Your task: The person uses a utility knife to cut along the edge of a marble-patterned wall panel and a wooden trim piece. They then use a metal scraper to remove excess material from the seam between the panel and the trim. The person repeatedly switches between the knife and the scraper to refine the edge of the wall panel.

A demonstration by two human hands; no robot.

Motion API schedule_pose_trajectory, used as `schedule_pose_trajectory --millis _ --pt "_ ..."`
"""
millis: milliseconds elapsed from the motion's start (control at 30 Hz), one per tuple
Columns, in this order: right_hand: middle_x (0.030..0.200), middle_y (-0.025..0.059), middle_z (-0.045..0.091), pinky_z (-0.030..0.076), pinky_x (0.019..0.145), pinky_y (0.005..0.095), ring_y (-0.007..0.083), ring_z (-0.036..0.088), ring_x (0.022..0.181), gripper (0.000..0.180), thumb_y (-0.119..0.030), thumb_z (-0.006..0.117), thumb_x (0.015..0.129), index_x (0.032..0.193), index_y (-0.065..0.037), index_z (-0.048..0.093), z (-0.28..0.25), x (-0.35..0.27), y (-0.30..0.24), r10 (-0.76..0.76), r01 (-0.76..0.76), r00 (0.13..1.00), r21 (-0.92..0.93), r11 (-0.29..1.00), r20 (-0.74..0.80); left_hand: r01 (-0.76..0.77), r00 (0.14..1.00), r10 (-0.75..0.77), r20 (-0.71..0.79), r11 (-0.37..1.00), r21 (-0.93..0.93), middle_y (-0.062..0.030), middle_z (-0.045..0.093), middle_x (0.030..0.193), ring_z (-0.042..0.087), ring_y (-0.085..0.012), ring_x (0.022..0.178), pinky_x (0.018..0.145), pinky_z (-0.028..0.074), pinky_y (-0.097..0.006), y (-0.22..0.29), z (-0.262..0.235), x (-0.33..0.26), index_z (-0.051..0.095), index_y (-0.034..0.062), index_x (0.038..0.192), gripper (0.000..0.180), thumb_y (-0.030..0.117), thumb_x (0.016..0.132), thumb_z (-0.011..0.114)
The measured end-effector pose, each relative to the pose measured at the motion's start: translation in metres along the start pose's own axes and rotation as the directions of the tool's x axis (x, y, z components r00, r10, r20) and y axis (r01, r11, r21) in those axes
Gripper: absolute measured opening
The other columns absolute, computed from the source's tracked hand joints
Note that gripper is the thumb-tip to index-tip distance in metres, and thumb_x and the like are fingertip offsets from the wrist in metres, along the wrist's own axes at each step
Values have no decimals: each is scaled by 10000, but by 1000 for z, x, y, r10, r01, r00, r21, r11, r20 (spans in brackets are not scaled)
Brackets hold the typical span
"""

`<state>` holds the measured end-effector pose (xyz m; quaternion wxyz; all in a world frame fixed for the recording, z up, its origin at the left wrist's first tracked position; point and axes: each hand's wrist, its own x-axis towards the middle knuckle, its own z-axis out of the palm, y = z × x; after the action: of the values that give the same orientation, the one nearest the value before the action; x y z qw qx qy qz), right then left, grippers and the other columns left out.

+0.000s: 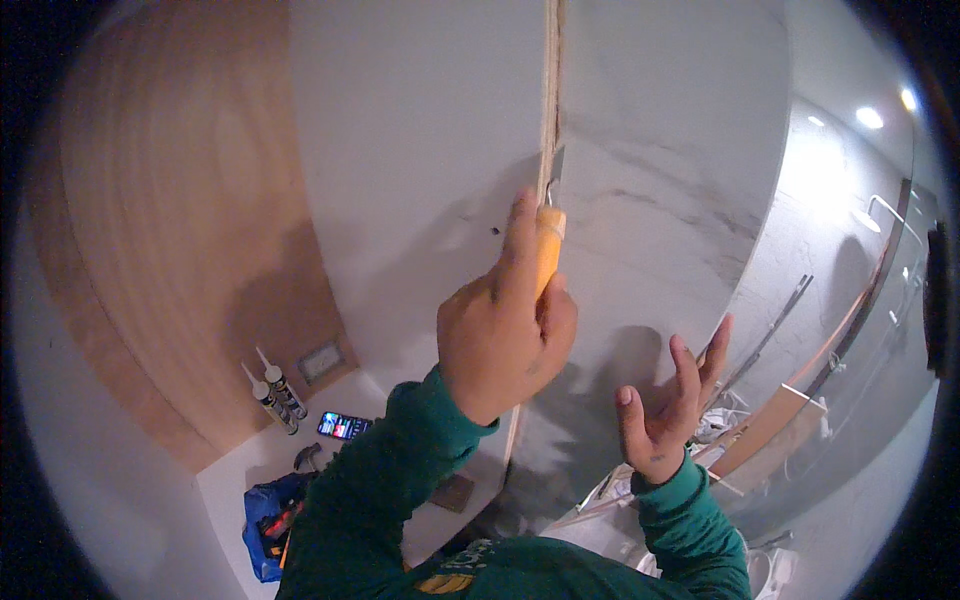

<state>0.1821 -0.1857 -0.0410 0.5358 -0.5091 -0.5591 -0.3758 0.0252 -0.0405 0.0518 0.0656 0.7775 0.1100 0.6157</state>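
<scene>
Two hands are up: the left hand (505,335) grips an orange-handled scraper (549,240) with its blade in the seam (549,90) between grey wall panels (660,180), most seam above seemingly unworked, right hand (668,415) open, empty

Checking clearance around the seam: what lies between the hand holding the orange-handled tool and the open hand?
In the head view, only bare grey marbled panel shows between the left hand, gripping the orange-handled tool, and the open right hand; nothing else intervenes.

Orange-handled scraper (549,240), upright, blade seemingly in the panel seam (549,100)
</scene>
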Motion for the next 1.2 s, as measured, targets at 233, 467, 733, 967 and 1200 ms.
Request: schedule_pose_trajectory --millis 233,467,733,967,1200 --pt "1402 260 468 375 1106 527 414 493 1271 628 -143 739 856 1421 0 505 -34 7 -34 -113 111 984 18 994 141 81 997 -73 38 952 -296 -144 701 789 720 -315 670 605 558 -391 10 -11 -20 584 8 1056 209 100 920 713" --pt "1245 262 554 526 935 454 426 603 1091 843 -28 780 811 1533 37 350 -8 54 -74 79 -179 935 268 947 346 219 964 -121 236 865 -452 -97 749 870 695 -96 788 688 568 -284 39 -17 -12 628 -27 1009 137 52 954 725" --pt "1420 322 510 532 958 460 457 631 1138 808 4 623 875 1592 37 253 15 58 -52 139 -203 962 275 940 236 137 983 -81 165 923 -359 -113 757 904 707 -120 799 700 568 -287 45 -2 3 642 -27 1065 176 70 951 734" --pt "1370 343 553 537 953 484 491 629 1137 724 49 497 877 1572 34 298 5 91 -52 64 -79 992 132 988 111 -109 991 96 -97 984 -141 -155 698 1163 673 -231 1044 927 532 -362 12 -5 34 618 -5 1274 390 98 920 746" --pt "1424 288 558 478 1068 435 455 587 1289 632 60 566 918 1529 -10 423 16 127 -58 51 -69 987 118 991 149 -283 912 287 -292 957 59 -196 405 1579 375 -374 1458 1218 307 -464 -44 36 66 431 13 1505 647 114 925 702"
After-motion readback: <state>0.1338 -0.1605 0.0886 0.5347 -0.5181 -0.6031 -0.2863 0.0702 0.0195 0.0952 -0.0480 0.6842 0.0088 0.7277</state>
